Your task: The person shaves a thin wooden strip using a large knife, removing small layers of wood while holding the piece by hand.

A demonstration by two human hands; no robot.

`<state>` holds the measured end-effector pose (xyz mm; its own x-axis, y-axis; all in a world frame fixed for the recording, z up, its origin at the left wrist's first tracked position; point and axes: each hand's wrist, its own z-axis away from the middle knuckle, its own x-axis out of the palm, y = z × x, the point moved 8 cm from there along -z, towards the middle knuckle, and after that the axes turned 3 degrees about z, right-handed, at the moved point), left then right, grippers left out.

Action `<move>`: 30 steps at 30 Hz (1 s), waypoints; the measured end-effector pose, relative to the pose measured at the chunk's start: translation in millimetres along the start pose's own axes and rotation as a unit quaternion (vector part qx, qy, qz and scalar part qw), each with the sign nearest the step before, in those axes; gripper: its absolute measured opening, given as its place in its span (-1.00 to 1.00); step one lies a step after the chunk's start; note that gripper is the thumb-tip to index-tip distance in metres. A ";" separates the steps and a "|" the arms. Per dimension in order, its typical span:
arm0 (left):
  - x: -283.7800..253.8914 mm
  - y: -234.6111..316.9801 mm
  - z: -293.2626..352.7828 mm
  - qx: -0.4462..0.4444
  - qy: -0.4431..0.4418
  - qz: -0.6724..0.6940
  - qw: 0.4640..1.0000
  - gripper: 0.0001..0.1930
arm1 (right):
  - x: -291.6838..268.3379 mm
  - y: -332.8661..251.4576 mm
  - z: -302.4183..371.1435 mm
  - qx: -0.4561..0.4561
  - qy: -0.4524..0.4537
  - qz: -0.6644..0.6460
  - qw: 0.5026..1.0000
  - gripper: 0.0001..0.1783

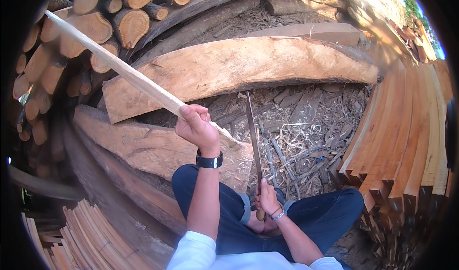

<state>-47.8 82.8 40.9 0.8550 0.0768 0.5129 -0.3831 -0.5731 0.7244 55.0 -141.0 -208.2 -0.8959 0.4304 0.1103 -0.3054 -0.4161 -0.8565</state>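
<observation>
My left hand [198, 130], with a dark band at the wrist, is closed round a long pale stripped wooden stick [122, 70]. The stick slants from the upper left down past my fist, and its lower end reaches the face of a thick wooden slab [143, 143]. In my right hand [268, 199] is the handle of a machete [252, 133]. Its long narrow dark blade points up and away, apart from the stick, with the tip near the lower edge of a large curved slab [239, 64]. The rounded butt of the wooden handle shows below my fist.
Cut logs [133, 26] are stacked at the far left. Long sawn boards [406, 136] stand on the right, and thin wooden strips [91, 236] lie at the lower left. Bark, twigs and shavings [306, 121] cover the ground between. My crossed legs [318, 217] are close in front.
</observation>
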 end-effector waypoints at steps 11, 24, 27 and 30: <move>-2.4 -2.7 -3.1 -0.004 0.001 -0.015 1.000 -0.38 | 0.8 14.8 -5.9 0.013 0.000 0.019 1.000 -0.34; 3.6 -0.7 6.3 -0.017 0.001 -0.022 1.000 -0.39 | -0.1 18.9 -2.1 0.010 0.012 0.011 1.000 -0.34; 11.1 0.0 10.3 -0.024 -0.014 -0.021 0.999 -0.40 | -10.8 62.6 -14.3 0.052 -0.005 0.105 0.993 -0.31; 2.5 6.0 5.5 -0.007 0.017 -0.021 1.000 -0.38 | -8.2 59.4 -10.5 0.079 -0.032 0.067 0.994 -0.30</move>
<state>-46.1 75.1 44.0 0.8579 0.1286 0.4975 -0.3527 -0.5568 0.7521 47.7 -160.9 -265.3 -0.9491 0.3126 0.0375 -0.2248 -0.5894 -0.7760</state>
